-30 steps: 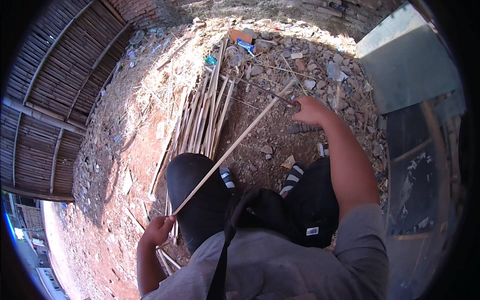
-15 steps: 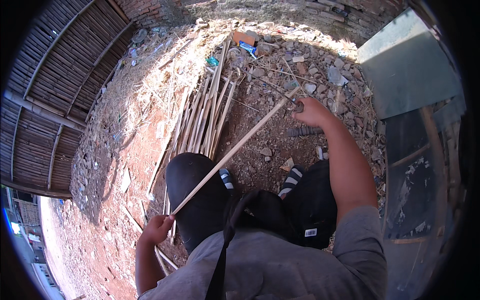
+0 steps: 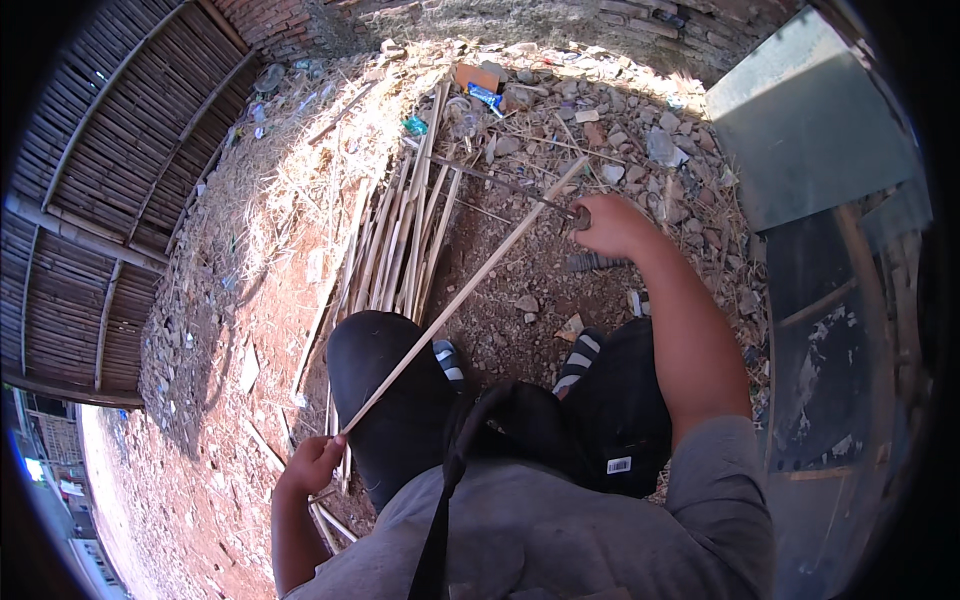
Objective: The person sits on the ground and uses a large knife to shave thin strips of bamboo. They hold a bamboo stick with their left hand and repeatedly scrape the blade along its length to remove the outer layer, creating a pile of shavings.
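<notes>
My left hand (image 3: pixel 312 464) is closed on the lower end of a long pale bamboo strip (image 3: pixel 470 287). The strip slants up and to the right across my left knee, its far end free in the air. In my right hand (image 3: pixel 606 226) is the handle of a long knife (image 3: pixel 500 181), its thin dark blade pointing left. The blade passes across the strip near its far end; whether they touch I cannot tell. Beyond my knees lies a pile of split bamboo strips (image 3: pixel 405 235).
A dark ribbed cylinder (image 3: pixel 597 262) lies below my right hand. Rubble (image 3: pixel 640 150) and litter cover the ground ahead, up to a brick wall (image 3: pixel 480 22). A bamboo-slat panel (image 3: pixel 110 150) stands left, and a grey-green board (image 3: pixel 810 130) leans at right.
My right hand has moved slightly left and down with the knife. The blade now reaches farther left, across the bamboo strip. My left hand keeps its hold.
</notes>
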A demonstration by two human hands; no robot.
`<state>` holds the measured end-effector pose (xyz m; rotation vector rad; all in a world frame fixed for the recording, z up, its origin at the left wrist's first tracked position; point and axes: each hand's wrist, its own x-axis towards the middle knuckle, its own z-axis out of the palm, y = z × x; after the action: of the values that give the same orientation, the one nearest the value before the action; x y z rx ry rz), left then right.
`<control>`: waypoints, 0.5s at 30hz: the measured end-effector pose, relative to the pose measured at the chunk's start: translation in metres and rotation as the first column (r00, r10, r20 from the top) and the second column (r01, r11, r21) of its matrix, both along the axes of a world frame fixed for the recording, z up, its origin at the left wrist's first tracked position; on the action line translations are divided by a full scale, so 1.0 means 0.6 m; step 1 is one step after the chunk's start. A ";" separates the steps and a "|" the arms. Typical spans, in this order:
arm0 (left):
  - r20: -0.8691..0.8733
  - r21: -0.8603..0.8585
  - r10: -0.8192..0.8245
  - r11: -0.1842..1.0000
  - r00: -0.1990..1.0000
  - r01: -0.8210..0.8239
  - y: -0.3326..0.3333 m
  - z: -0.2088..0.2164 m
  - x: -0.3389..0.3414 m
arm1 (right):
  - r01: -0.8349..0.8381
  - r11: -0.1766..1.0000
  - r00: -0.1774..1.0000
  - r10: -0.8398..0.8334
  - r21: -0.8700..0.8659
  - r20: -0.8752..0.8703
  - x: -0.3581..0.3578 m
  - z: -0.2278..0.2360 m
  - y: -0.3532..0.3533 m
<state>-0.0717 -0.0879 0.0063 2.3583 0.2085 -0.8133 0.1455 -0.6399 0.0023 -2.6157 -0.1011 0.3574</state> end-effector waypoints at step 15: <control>0.085 0.110 -0.004 0.994 0.996 -0.006 0.000 -0.014 -0.012 | 0.042 0.999 0.998 -0.040 -0.033 0.050 -0.006 0.006 -0.021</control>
<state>-0.0786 -0.0876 -0.0022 2.4906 0.2240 -0.7153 0.1419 -0.6522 0.0057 -2.6567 -0.0586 0.2825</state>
